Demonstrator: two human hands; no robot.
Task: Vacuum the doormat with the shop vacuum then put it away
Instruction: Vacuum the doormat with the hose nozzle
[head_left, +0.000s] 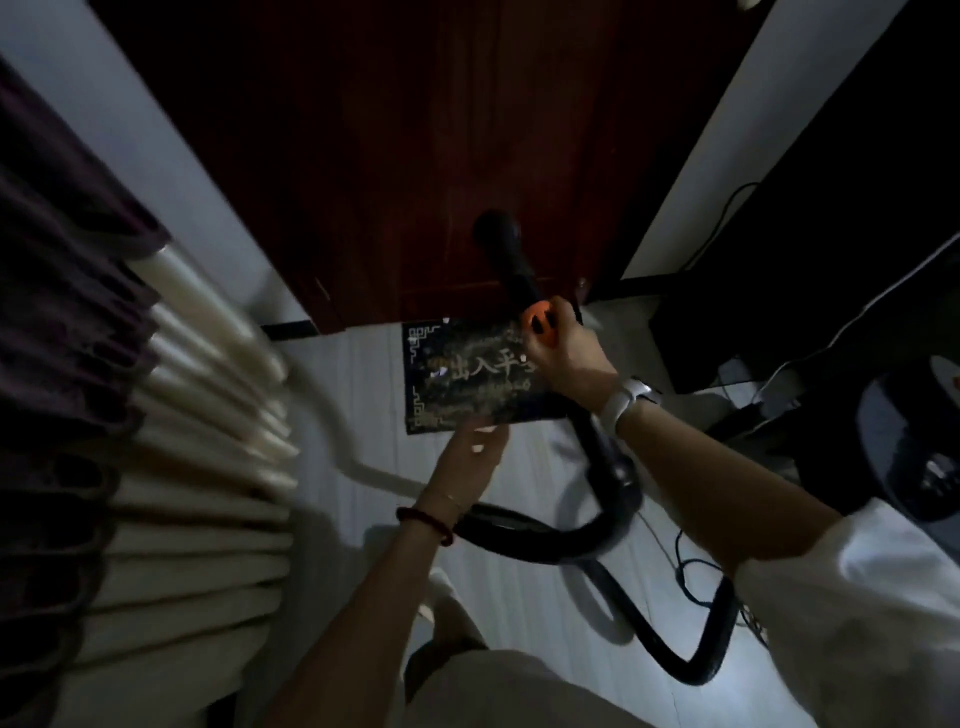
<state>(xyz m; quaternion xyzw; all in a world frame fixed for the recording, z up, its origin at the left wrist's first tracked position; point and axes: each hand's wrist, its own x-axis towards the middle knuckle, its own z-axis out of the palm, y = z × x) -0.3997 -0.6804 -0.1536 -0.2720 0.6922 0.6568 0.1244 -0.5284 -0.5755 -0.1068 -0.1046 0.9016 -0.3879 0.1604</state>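
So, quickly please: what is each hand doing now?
Left hand: open, fingers relaxed, holding nothing.
Right hand: grips the vacuum hose at its orange collar.

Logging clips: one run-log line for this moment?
right hand: grips nozzle raised | left hand: open, empty | hose: on floor | doormat: by door

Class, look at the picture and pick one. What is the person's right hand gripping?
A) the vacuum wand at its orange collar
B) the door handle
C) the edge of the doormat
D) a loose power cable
A: the right hand curls round the vacuum wand at its orange collar, raised above the doormat, while the left hand is open and holds nothing.
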